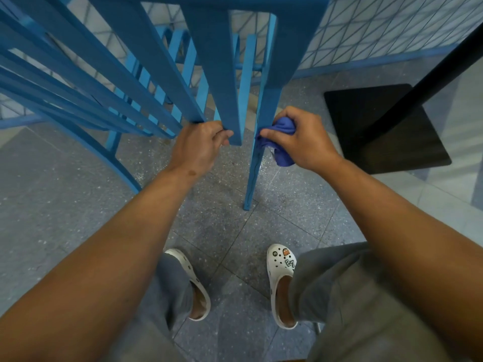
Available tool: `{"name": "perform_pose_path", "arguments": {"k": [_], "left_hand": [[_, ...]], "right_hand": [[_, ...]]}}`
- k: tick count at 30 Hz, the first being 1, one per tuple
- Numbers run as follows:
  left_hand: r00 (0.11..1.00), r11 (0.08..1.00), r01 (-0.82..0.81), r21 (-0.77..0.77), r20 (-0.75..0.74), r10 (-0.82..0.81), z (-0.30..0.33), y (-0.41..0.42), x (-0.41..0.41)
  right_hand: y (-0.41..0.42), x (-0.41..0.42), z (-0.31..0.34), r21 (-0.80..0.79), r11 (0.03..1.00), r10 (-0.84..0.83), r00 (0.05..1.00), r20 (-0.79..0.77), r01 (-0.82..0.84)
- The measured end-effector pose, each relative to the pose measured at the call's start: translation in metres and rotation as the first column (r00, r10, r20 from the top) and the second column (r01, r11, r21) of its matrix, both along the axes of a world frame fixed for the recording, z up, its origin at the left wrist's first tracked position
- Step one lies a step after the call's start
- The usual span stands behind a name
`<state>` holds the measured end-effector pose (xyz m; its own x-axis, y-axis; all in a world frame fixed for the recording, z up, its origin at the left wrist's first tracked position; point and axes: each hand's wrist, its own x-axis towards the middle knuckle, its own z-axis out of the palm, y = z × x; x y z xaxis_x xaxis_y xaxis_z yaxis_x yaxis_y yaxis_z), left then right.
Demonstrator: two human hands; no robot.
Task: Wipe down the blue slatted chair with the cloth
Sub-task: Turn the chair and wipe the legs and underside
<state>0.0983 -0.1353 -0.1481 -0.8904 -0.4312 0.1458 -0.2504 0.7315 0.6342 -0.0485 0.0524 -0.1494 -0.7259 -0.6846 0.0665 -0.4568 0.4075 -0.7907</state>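
Grey speckled floor tiles point(230, 231) are filling the lower half of the view, and a tiled wall with a blue diagonal pattern point(379, 30) is running along from 12 to 2 o'clock. At 3 o'clock a black square base point(379, 131) is lying on the floor with a dark post rising from it toward the upper right.

The blue slatted chair point(130, 82) is taking up the area from 9 to 12 o'clock, its slats fanning toward the camera and one thin leg point(254, 168) reaching down to the floor just right of centre. The left hand point(198, 147) is gripping the end of a broad slat near the centre, fingers curled round its edge. The right hand point(300, 142) is clutching a bunched blue-violet cloth point(283, 137), fingers wrapped over it and thumb pressing it against the side of the thin leg; a tail of the cloth is hanging below the palm.

At 6 o'clock the person is standing in grey trousers and white clogs point(281, 283), the right clog carrying small charms.
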Motion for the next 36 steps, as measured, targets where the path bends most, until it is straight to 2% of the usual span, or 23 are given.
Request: {"name": "perform_pose_path", "arguments": {"k": [2, 7, 11, 14, 18, 20, 23, 26, 28, 32, 36], "left_hand": [[1.0, 1.0, 0.004, 0.013, -0.006, -0.004, 0.001, 0.0, 0.001], [1.0, 1.0, 0.007, 0.016, 0.0, -0.007, 0.004, -0.001, 0.0], [1.0, 1.0, 0.006, 0.017, 0.019, -0.007, 0.003, -0.004, 0.0], [1.0, 1.0, 0.012, 0.016, 0.025, -0.013, 0.003, -0.004, 0.0], [1.0, 1.0, 0.004, 0.023, 0.023, -0.004, 0.001, -0.005, 0.0], [1.0, 1.0, -0.003, 0.011, 0.017, 0.003, 0.001, -0.002, 0.001], [0.998, 0.997, -0.039, -0.067, 0.039, 0.042, 0.0, 0.005, 0.0], [0.984, 0.99, -0.078, -0.121, 0.151, 0.096, -0.003, 0.008, -0.003], [0.974, 0.992, -0.081, -0.097, 0.203, 0.099, -0.006, 0.009, -0.004], [0.967, 0.997, 0.074, -0.031, 0.248, -0.064, -0.009, 0.028, -0.008], [0.977, 0.986, 0.152, 0.068, 0.138, -0.16, -0.004, 0.049, -0.016]], "right_hand": [[0.0, 0.0, -0.007, -0.016, 1.0, -0.001, 0.999, 0.046, 0.002], [-0.008, -0.001, -0.05, 0.29, 0.954, 0.068, 0.997, 0.035, -0.075], [-0.016, 0.002, -0.052, 0.355, 0.933, 0.059, 0.998, -0.001, -0.054], [-0.01, -0.002, -0.029, 0.262, 0.965, 0.014, 0.999, -0.04, -0.003], [-0.003, 0.002, -0.019, 0.07, 0.997, -0.046, 0.999, 0.022, 0.044], [-0.007, 0.0, -0.036, 0.129, 0.991, -0.036, 0.999, 0.028, 0.032], [-0.013, 0.0, -0.065, 0.303, 0.952, 0.018, 0.999, 0.04, -0.029], [-0.015, 0.005, -0.079, 0.331, 0.942, 0.039, 0.998, 0.055, -0.055], [-0.014, 0.008, -0.082, 0.329, 0.943, 0.028, 0.998, 0.05, -0.044], [-0.01, 0.0, -0.071, 0.326, 0.942, 0.065, 0.997, 0.047, -0.077], [0.002, -0.011, -0.062, 0.282, 0.946, 0.143, 0.987, 0.071, -0.157]]}}
